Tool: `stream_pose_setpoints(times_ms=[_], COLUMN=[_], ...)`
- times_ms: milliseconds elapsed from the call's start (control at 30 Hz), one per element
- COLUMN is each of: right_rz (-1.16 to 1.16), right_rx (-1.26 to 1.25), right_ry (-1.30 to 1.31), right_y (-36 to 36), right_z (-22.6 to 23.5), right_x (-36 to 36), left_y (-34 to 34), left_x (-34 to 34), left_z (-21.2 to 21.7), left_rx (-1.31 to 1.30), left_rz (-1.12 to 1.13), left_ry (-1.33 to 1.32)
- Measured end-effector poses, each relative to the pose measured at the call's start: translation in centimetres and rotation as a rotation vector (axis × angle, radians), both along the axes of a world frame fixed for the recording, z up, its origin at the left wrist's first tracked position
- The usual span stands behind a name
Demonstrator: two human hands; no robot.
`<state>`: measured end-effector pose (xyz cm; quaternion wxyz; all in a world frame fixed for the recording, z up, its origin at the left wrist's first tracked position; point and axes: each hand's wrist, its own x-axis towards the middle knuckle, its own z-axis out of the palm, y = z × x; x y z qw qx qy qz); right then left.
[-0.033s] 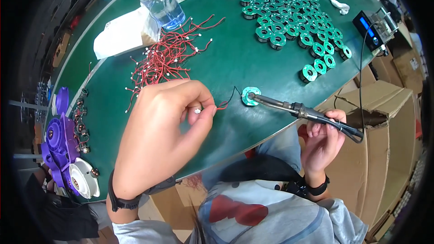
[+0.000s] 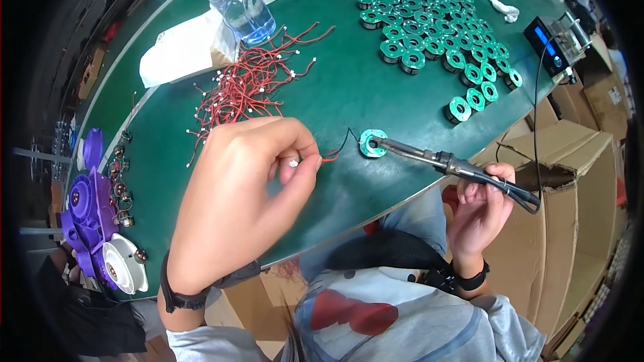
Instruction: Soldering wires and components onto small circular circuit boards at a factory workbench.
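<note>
My left hand pinches a thin red-and-black wire lead between thumb and forefinger, and its small white plug shows inside the curl of the fingers. The black strand runs to the near-left edge of a green ring-shaped circuit board lying on the table. In my right hand is a soldering iron, held by its black handle and slanting to the left. Its tip is over the ring's middle; whether it touches the board, I cannot tell.
Red wire leads lie heaped beyond my left hand, beside a white tissue pack and a clear bottle. Many green ring boards cover the far right. A soldering station, cardboard box and purple plastic housings flank the workspace.
</note>
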<state>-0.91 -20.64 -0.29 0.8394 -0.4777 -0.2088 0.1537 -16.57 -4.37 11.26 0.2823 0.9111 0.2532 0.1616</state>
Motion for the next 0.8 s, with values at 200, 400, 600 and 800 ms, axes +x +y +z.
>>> stream_pose_setpoints(times_ms=[200,400,600,800], right_rz=[-0.042,-0.042,0.002,0.026], right_rx=[0.047,0.115,0.210,0.213], right_ry=[0.026,0.054,0.117,0.142], right_y=[-0.3,-0.4,-2.0,-2.0], right_z=[0.5,1.3,0.7,0.7], right_x=[1.0,2.3,4.3,5.9], left_y=[0.7,3.2,6.2,9.9], left_x=[0.4,0.8,1.6,3.2], left_z=[1.3,3.1,7.9,6.0], left_rx=[0.034,-0.504,-0.266,-0.166], left_rz=[0.003,0.076,0.083,0.223], left_ry=[0.006,-0.118,-0.096,-0.089])
